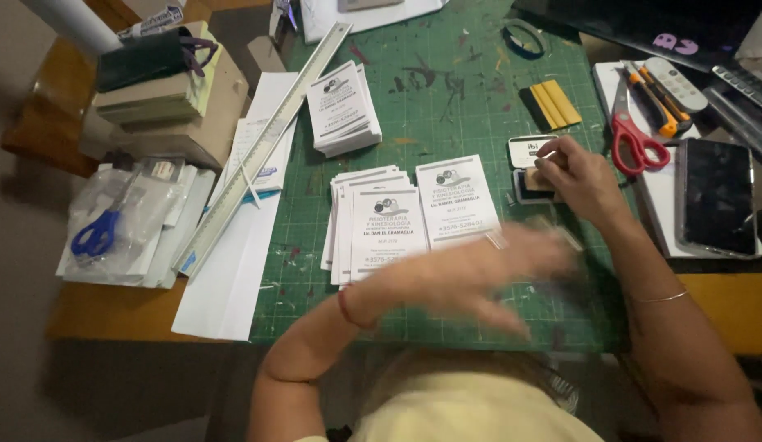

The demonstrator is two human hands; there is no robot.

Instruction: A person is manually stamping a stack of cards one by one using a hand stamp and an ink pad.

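R hand [579, 176] fingers pressed down on stamp [535, 182], inking it prob.; L hand [479, 274] blurred, fingers seemingly spread over cards [381, 229].

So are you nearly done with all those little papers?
Partly, it seems. One neat stack of small white printed slips sits set aside. A fanned pile and a single slip lie mid-mat. The right hand presses a small stamp; the left hand is blurred.

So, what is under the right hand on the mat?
Under the right hand sits a stamp pressed on an open ink pad, on the green mat. The hand covers most of the stamp, so its shape stays hidden.
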